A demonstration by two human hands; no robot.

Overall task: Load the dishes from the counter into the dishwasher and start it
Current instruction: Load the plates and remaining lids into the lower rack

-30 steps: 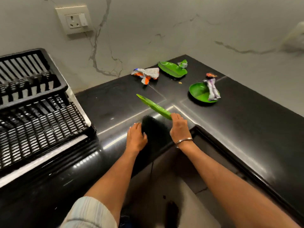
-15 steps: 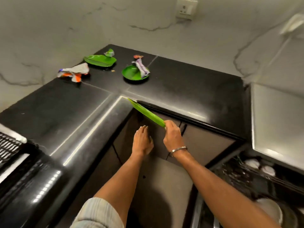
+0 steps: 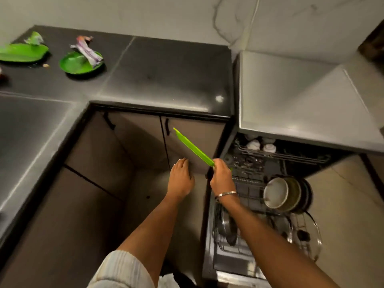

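My right hand (image 3: 221,176) grips a green plate (image 3: 193,147) by its rim, seen edge-on and tilted up to the left, in front of the cabinet doors. Beside it my left hand (image 3: 180,179) hangs in the air with relaxed fingers, holding nothing. At the right the dishwasher (image 3: 270,194) stands open with its lower rack (image 3: 249,196) pulled out, carrying a steel pot (image 3: 278,194), lids and pans. Cups (image 3: 259,145) sit in the upper rack. Two more green plates (image 3: 81,63) (image 3: 22,53) lie on the black counter (image 3: 166,75) at the far left.
A crumpled purple wrapper (image 3: 87,51) lies across the nearer green plate and a scrap sits on the far one. Grey cabinet doors (image 3: 141,138) fill the corner below the counter. A grey top (image 3: 301,100) sits over the dishwasher.
My view has swung right, from the counter corner to the open dishwasher. Both hands have moved right with the green plate, now off the counter and near the lower rack.
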